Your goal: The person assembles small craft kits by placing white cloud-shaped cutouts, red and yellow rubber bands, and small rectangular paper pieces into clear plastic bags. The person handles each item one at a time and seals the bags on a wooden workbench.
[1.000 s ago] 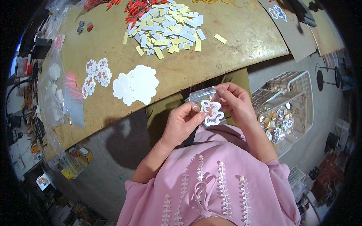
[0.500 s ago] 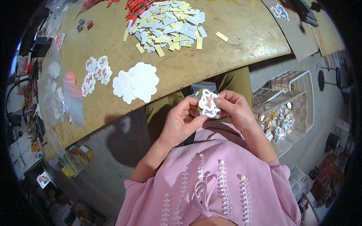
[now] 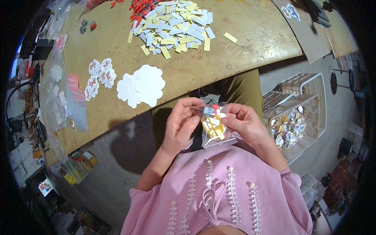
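Both hands hold one small clear plastic bag (image 3: 214, 127) just below the table's near edge, over my lap. My left hand (image 3: 181, 124) grips the bag's left side with thumb and fingers. My right hand (image 3: 243, 122) pinches its right side near the top. Inside the bag lie a yellow piece, a small white and grey piece and a red bit. On the wooden table (image 3: 243, 47) sit white flower-shaped cards (image 3: 141, 85) and printed flower-shaped stickers (image 3: 98, 76).
A heap of yellow and grey paper strips (image 3: 174, 27) with red pieces (image 3: 141, 7) lies at the far side. Clear plastic bags (image 3: 62, 98) lie at the table's left. A white wire basket (image 3: 293, 113) with colourful items stands at my right.
The flower-shaped card that was between my hands is now out of sight, and a clear bag with a yellow piece faces up. Hands stay in place over my lap.
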Tool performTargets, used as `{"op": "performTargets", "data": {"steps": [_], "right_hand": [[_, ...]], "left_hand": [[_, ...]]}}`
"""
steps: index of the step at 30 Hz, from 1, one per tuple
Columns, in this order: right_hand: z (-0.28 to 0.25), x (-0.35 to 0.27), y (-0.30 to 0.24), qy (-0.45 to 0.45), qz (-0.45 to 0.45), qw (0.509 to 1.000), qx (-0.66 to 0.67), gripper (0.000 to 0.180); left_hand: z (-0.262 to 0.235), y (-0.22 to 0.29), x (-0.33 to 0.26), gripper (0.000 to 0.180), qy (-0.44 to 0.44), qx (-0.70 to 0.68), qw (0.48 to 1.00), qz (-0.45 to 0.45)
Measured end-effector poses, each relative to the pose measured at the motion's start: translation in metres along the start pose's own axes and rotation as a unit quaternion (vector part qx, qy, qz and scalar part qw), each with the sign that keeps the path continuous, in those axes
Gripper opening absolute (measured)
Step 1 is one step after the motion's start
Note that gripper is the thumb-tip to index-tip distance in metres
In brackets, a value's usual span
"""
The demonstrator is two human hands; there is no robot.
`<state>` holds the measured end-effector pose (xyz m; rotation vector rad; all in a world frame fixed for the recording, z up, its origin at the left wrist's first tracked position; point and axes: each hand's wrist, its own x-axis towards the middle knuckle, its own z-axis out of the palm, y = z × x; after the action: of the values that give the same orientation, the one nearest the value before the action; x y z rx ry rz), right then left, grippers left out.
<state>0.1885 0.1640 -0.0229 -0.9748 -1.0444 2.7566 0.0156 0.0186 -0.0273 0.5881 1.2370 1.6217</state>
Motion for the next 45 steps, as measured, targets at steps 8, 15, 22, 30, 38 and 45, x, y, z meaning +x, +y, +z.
{"op": "performTargets", "data": {"steps": [8,15,22,30,38,45], "right_hand": [[0.019,-0.006,-0.001,0.035,-0.056,0.995,-0.078,0.020],[0.009,-0.003,0.000,0.022,-0.059,0.996,-0.069,0.019],[-0.004,0.002,0.000,0.075,-0.069,0.991,-0.086,0.014],[-0.199,-0.062,-0.019,0.381,-0.283,0.750,-0.461,0.018],[-0.431,-0.228,-0.003,0.471,0.175,0.374,-0.780,0.030],[-0.315,-0.126,-0.012,0.439,0.038,0.455,-0.774,0.028]], "left_hand": [[-0.006,0.002,-0.004,0.036,-0.020,-0.035,0.994,-0.098],[-0.003,-0.003,-0.004,0.034,-0.022,-0.063,0.993,-0.098],[-0.001,-0.005,-0.003,0.033,0.023,-0.020,0.993,-0.114],[-0.027,0.051,-0.015,0.008,0.064,0.407,0.892,0.186],[-0.184,0.099,-0.036,0.027,0.379,0.695,0.568,0.225],[-0.227,0.102,-0.058,0.022,0.365,0.764,0.483,0.221]]}}
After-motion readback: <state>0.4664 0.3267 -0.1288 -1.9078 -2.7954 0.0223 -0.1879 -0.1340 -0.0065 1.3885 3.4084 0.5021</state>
